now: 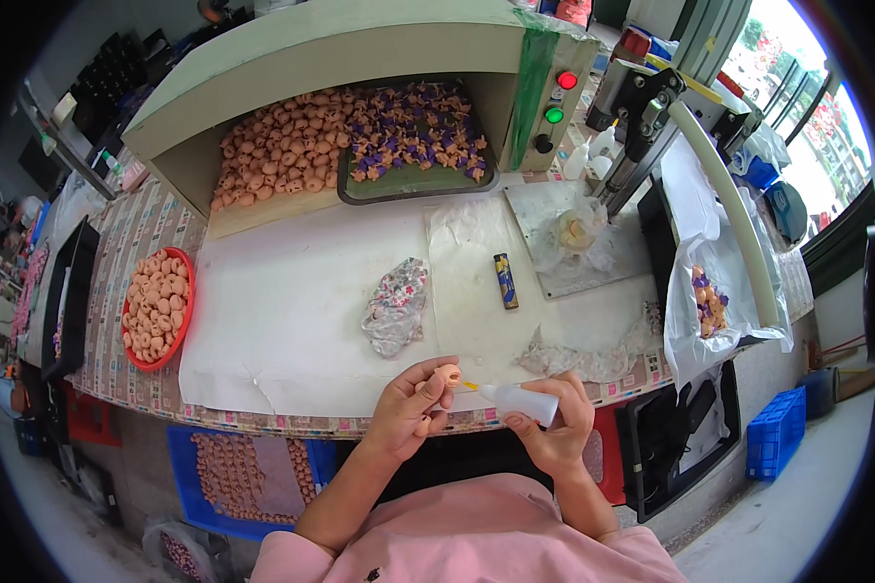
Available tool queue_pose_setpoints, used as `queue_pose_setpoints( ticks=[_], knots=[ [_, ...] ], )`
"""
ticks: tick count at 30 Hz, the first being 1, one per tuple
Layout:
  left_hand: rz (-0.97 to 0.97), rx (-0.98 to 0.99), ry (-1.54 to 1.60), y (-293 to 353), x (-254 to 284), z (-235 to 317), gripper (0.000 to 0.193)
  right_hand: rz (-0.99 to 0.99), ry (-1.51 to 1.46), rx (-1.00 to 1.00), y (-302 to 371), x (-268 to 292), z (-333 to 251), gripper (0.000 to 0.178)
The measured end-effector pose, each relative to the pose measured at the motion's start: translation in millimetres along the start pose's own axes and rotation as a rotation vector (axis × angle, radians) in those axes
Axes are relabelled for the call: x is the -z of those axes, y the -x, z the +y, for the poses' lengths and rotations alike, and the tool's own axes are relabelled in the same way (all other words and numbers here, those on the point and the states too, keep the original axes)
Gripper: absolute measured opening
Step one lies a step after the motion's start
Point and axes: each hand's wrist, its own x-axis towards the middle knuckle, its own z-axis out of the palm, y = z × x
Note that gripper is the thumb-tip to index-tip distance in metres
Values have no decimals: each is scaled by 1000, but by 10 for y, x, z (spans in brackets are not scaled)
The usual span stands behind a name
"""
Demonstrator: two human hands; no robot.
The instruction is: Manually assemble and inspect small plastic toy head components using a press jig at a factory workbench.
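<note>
Close to the table's front edge, my left hand (404, 406) pinches a small round peach doll head (448, 375) that has a dark opening. A second peach piece (423, 426) shows lower down by the fingers of that hand. My right hand (560, 435) is wrapped round a white squeeze bottle (527, 404), tilted on its side. Its thin yellow nozzle (471, 386) points left, close to the doll head's opening; whether it touches cannot be made out. A crumpled floral cloth (397, 308) lies beyond my hands, with a dark blue-and-yellow tube (506, 281) to its right.
A red basket (191, 303) of peach heads stands at left. Under the beige box-shaped machine (340, 44) are piled heads (282, 146) and a dark tray (408, 188) of purple-and-peach pieces. A metal press (642, 126) and a plastic-lined bin (690, 355) stand at right.
</note>
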Motion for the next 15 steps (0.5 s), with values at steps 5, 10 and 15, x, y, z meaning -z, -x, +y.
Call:
queue_pose_setpoints(
  ticks=[5, 10, 15],
  knots=[
    [10, 1, -3, -17, 6, -23, 32, -22, 5, 33, 5, 7, 34, 36],
    [3, 4, -2, -20, 18, -31, 32, -21, -9, 27, 2, 37, 38, 36],
    [-15, 13, -2, -17, 21, -30, 32, -14, 10, 24, 15, 58, 67, 35]
  ],
)
